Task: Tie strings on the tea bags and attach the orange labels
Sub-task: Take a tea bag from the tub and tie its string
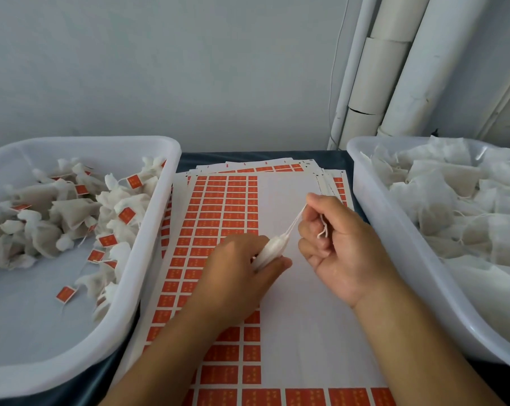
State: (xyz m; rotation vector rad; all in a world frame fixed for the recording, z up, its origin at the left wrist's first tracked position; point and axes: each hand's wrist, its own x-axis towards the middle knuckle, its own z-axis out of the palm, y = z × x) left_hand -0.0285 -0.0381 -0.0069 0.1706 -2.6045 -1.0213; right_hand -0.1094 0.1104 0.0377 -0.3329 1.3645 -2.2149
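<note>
We're mid-tie at frame center: our left hand (239,266) is gripping the gathered tea bag (270,250) over the label sheet (218,206) while our right hand (333,244) is pinching the string (296,219) taut up and to the right. Next we're likely cinching the knot, then peeling an orange label. The left bin (148,244) and right bin (374,218) are hemming us in; open room is only the bare sheet between them.
</note>
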